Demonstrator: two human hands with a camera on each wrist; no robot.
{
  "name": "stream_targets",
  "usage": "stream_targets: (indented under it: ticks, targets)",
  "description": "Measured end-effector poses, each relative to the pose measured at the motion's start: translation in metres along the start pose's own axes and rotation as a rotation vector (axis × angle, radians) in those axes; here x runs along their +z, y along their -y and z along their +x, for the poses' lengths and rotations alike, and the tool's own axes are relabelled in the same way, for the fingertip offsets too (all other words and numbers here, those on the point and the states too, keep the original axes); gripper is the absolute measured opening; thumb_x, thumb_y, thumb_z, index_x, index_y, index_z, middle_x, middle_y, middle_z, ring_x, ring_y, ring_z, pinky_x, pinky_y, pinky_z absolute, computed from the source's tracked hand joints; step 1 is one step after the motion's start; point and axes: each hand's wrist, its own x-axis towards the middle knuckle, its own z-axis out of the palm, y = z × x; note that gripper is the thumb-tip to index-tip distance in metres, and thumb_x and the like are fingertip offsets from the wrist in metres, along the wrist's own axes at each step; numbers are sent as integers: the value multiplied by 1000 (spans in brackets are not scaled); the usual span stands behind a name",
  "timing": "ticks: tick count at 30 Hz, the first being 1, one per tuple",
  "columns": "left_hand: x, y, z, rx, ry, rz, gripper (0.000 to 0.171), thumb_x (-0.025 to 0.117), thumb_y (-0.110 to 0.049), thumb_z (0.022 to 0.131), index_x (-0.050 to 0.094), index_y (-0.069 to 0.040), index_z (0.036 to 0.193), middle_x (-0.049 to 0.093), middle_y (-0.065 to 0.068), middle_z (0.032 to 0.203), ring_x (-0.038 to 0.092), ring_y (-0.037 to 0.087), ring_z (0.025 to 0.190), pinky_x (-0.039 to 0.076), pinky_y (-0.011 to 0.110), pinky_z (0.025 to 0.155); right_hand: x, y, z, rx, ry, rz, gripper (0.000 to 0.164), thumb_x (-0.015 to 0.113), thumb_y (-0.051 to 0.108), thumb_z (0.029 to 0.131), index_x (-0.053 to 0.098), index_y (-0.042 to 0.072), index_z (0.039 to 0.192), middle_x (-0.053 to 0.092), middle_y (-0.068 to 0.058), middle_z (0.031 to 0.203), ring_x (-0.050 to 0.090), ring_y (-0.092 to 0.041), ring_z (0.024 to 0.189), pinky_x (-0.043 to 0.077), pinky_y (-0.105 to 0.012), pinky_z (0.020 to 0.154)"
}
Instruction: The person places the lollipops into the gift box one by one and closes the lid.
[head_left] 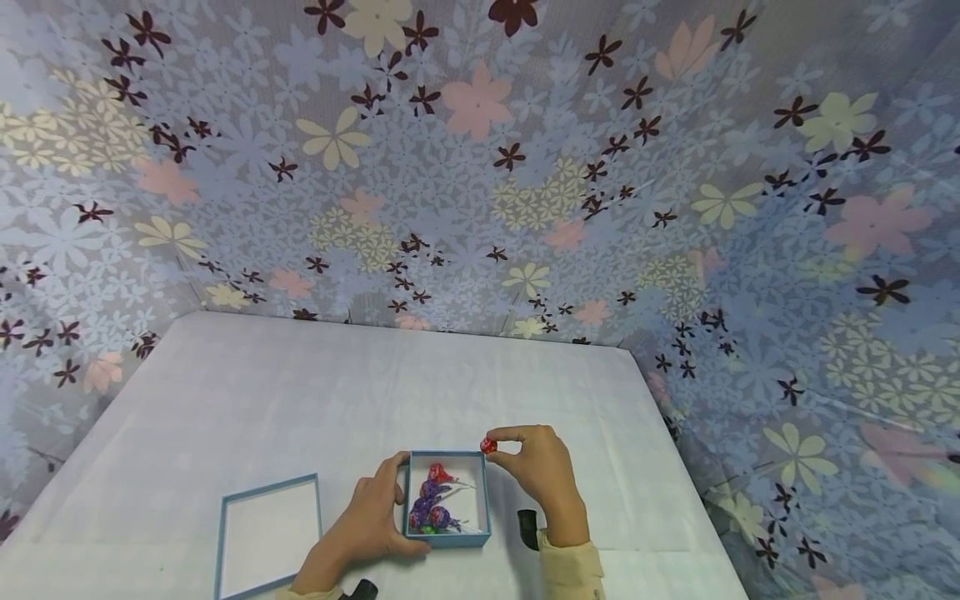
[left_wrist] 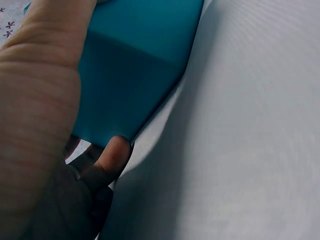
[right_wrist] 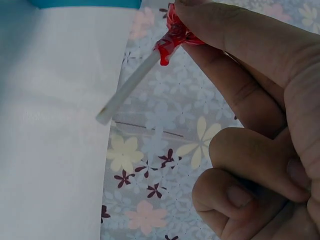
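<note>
My right hand (head_left: 543, 468) pinches a red-wrapped lollipop (head_left: 488, 446) between thumb and forefinger, just off the box's far right corner. Its white stick (right_wrist: 127, 90) points down and to the left in the right wrist view. The square blue box (head_left: 450, 540) stands on the table with a white inside. With thumb and fingers spread along its left side, my left hand (head_left: 372, 512) grips the box; the left wrist view shows fingertips against the blue wall (left_wrist: 130, 95). Inside the box lie several lollipops: a red one (head_left: 438, 473), purple ones (head_left: 424, 505) and a green one at the near edge.
To the left, a shallow blue-edged lid (head_left: 270, 533) lies with its white inside up, partly behind my left forearm. The table (head_left: 360, 375) wears a white cloth. Flower-patterned fabric (head_left: 465, 208) rises behind it and at both sides.
</note>
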Motion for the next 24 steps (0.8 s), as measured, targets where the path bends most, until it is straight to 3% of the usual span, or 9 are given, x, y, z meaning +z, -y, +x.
stream_targets:
  ticks: [5, 9, 12, 16, 24]
  targets:
    - [-2, 0, 0, -11, 7, 0, 139, 92, -65, 47, 23, -10, 154, 48, -8, 94, 41, 19, 96, 39, 44, 90, 5, 5, 0, -15, 27, 20, 23, 88, 24, 76, 82, 27, 98, 77, 2, 103, 71, -25, 99, 56, -40, 74]
    - [-3, 0, 1, -25, 20, -8, 139, 92, -65, 47, 22, -11, 155, 48, -8, 94, 41, 19, 96, 38, 44, 91, 9, 9, 1, -39, 50, 22, 22, 87, 25, 77, 82, 28, 98, 77, 2, 103, 70, -19, 86, 52, -34, 65]
    - [-5, 1, 2, -24, 25, -7, 139, 92, -65, 48, 22, -11, 155, 48, -8, 95, 41, 17, 95, 38, 44, 91, 10, 13, 1, -56, 56, 29, 23, 87, 26, 78, 82, 28, 100, 77, 3, 105, 71, -21, 87, 54, -37, 68]
    - [-6, 1, 3, -16, 30, -11, 139, 92, -65, 49, 22, -10, 155, 48, -8, 96, 42, 16, 93, 37, 43, 90, 11, 17, 2, -74, 60, 34, 25, 86, 27, 79, 81, 27, 103, 76, 3, 107, 72, -25, 100, 57, -44, 78]
    - [-9, 2, 5, -17, 49, -10, 139, 91, -67, 50, 21, -10, 155, 48, -8, 97, 42, 16, 94, 37, 43, 90, 18, 20, 6, -66, 91, 31, 25, 86, 27, 79, 82, 26, 103, 76, 2, 108, 72, -25, 96, 52, -35, 68]
